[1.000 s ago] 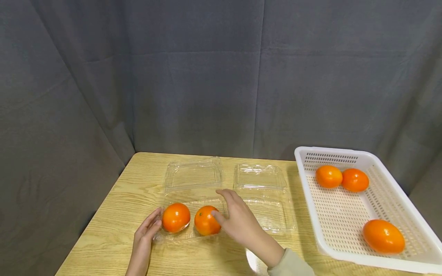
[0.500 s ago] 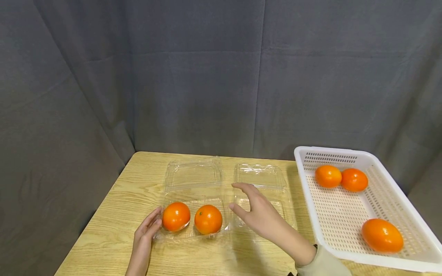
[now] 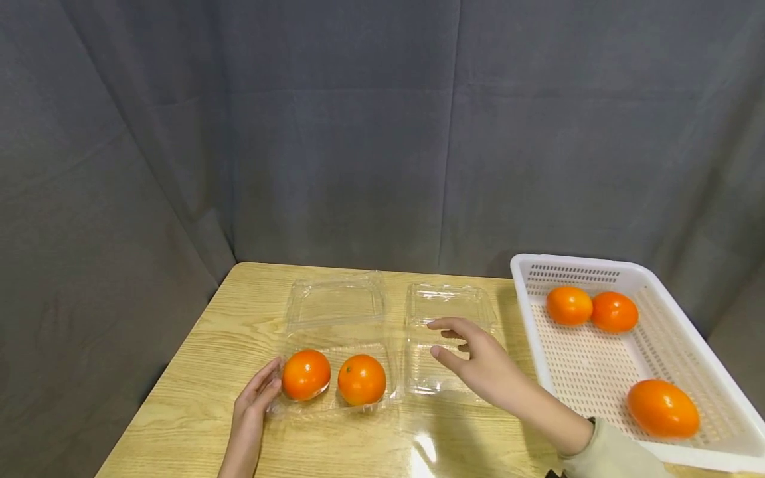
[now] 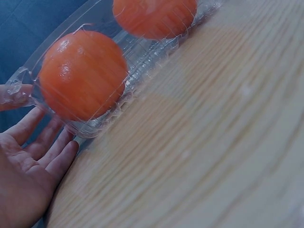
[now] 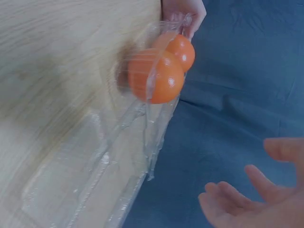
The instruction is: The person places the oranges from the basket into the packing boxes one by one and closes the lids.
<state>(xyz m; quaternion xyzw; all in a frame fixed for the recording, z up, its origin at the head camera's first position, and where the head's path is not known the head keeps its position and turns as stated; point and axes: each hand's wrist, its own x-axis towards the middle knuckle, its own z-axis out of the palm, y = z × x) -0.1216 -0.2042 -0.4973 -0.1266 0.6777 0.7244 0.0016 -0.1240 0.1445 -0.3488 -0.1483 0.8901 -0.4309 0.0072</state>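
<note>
My left hand (image 3: 252,405) lies at the left end of a clear plastic clamshell container (image 3: 335,411), its nearly straight fingers touching the wall in the left wrist view. Two oranges sit side by side in that container's base, a left orange (image 3: 306,375) near my fingertips and a right orange (image 3: 362,380); the hinged lid (image 3: 336,302) is folded back behind them. My right hand (image 3: 481,362) hovers above a second clear clamshell (image 3: 427,382) with its lid (image 3: 451,305) laid back. Its fingers are loosely bent and spread from the thumb, holding nothing. It hides part of that clamshell.
On the right stands a white perforated plastic basket (image 3: 538,372). Inside are two oranges touching at the back, a left one (image 3: 569,306) and a right one (image 3: 615,312), plus a front orange (image 3: 663,409). A grey curtain (image 3: 358,166) hangs behind the wooden table (image 3: 191,398).
My right hand has drawn away from the right orange in the left clamshell and moved rightward over the second clamshell. The left hand and the oranges stay where they were.
</note>
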